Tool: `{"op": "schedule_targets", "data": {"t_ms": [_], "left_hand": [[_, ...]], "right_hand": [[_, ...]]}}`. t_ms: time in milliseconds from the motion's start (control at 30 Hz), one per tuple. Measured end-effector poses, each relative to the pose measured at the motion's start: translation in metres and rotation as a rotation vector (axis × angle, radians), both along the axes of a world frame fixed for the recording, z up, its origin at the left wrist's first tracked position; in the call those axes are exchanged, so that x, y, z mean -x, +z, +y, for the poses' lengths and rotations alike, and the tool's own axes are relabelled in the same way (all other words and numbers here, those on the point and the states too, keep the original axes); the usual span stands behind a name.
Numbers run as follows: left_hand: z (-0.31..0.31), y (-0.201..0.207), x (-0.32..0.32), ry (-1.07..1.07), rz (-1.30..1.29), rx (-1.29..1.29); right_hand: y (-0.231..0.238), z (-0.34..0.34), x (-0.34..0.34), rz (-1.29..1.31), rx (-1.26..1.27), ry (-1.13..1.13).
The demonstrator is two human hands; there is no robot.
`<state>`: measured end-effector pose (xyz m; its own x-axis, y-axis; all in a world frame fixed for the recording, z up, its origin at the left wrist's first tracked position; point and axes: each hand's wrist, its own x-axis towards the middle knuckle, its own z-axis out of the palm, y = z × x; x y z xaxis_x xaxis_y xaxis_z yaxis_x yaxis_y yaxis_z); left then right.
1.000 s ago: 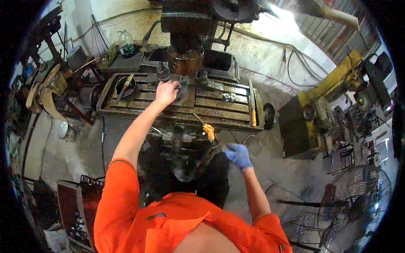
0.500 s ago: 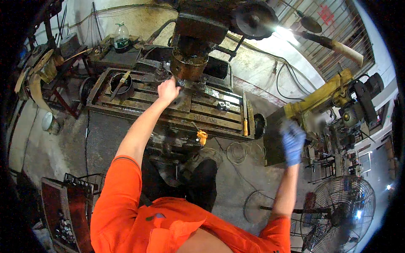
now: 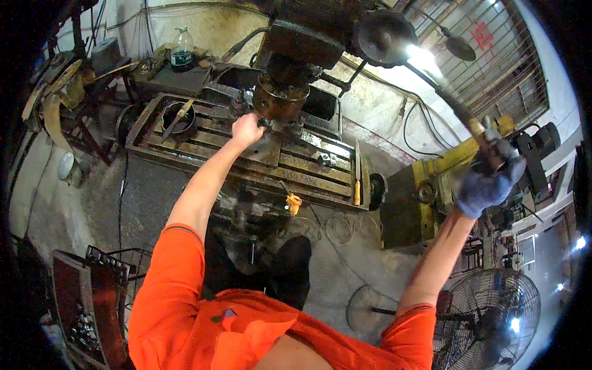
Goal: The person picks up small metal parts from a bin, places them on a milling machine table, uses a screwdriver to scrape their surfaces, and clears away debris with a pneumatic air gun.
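My left hand (image 3: pixel 248 129) is bare and reaches to the underside of the milling machine's spindle head (image 3: pixel 280 98). Its fingers are curled round a small dark piece beside the head; what the piece is cannot be made out. Out to the right, my right hand (image 3: pixel 490 184), in a blue-grey glove, is wrapped round the end of a long dark lever (image 3: pixel 453 105) that slants down from the machine. Beneath the spindle lies the slotted, oily machine table (image 3: pixel 296 179). A small dark block with shiny faces (image 3: pixel 325 159) sits on it.
A round pot (image 3: pixel 179 117) with a brush across it stands on the table's left end. A yellow-handled tool (image 3: pixel 357 191) lies along its right end. An orange-yellow piece (image 3: pixel 293 203) hangs at the front edge. A large fan (image 3: pixel 487 320) stands low right, below a yellow machine (image 3: pixel 425 185).
My right hand has risen and moved right onto the lever, which now slopes down more steeply. My left hand stays by the spindle head.
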<state>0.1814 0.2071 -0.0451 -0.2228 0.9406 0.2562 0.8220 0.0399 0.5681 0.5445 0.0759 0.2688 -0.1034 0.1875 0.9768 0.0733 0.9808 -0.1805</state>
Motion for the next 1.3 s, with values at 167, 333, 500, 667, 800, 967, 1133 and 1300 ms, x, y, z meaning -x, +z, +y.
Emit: {"op": "schedule_targets", "data": {"t_ms": [167, 333, 500, 667, 800, 967, 1133, 1300], "left_hand": [[0.001, 0.006, -0.005, -0.012, 0.032, 0.038], [0.006, 0.003, -0.007, -0.033, 0.033, 0.089], [0.004, -0.001, 0.004, -0.085, -0.064, 0.029], [-0.041, 0.022, 0.043, -0.192, -0.074, -0.055], [-0.108, 0.038, 0.107, 0.049, 0.244, -0.393], [-0.145, 0.033, 0.162, 0.227, 0.549, -0.252], [-0.134, 0.004, 0.193, 0.095, 0.574, -0.201], [-0.125, 0.004, 0.149, 0.087, -0.17, -0.45]], "right_hand": [[-0.065, -0.025, 0.029, 0.245, 0.151, -0.213], [-0.076, -0.027, 0.03, 0.167, 0.038, -0.316], [-0.072, -0.016, 0.023, 0.19, 0.107, -0.151], [-0.09, -0.023, 0.027, 0.295, 0.175, -0.127], [-0.093, -0.025, 0.03, 0.329, 0.192, -0.099], [-0.087, -0.026, 0.033, 0.352, 0.209, -0.164], [-0.079, -0.018, 0.019, 0.398, 0.253, -0.032], [-0.082, -0.019, 0.029, 0.4, 0.163, 0.01]]}}
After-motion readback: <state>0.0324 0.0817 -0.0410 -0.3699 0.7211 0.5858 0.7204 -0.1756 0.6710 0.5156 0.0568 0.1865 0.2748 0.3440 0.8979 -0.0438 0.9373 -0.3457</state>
